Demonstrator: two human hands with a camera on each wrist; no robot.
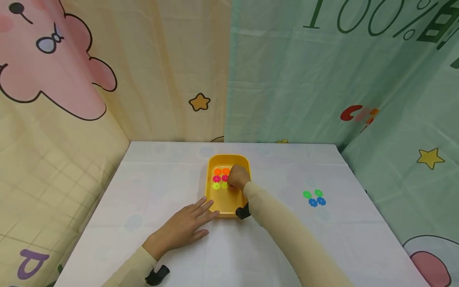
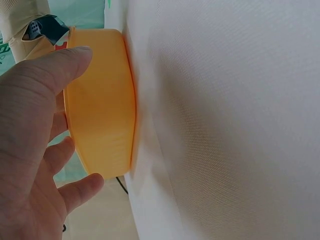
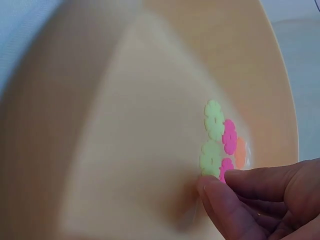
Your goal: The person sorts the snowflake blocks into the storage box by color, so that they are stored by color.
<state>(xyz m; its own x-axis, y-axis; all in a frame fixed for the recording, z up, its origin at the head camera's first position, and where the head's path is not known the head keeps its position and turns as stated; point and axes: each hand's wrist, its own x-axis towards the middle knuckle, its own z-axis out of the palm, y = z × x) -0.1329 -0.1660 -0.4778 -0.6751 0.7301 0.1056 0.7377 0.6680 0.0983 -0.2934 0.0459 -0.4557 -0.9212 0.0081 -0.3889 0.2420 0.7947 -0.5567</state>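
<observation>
The yellow tray (image 1: pixel 211 187) is seen at the centre of the frame on the white table (image 1: pixel 272 239). It is steadied by the left hand (image 1: pixel 183 229), fingers straight against its near corner. The right hand (image 1: pixel 238 176) is lowered inside, fingertips (image 3: pixel 220 192) gathered beside the flower discs (image 1: pixel 220 178), which lie in neat rows; whether one is pinched cannot be told. Green and blue discs (image 1: pixel 314 198) are kept apart, at right.

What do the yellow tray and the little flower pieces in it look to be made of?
Yellow tray: apparently moulded plastic, smooth with a soft sheen, rounded corners and a slightly translucent wall in the left wrist view. Flower pieces: seemingly thin, flat plastic discs in bright neon colours with notched edges; matte, though the view is blurred. The right hand is at them.
</observation>
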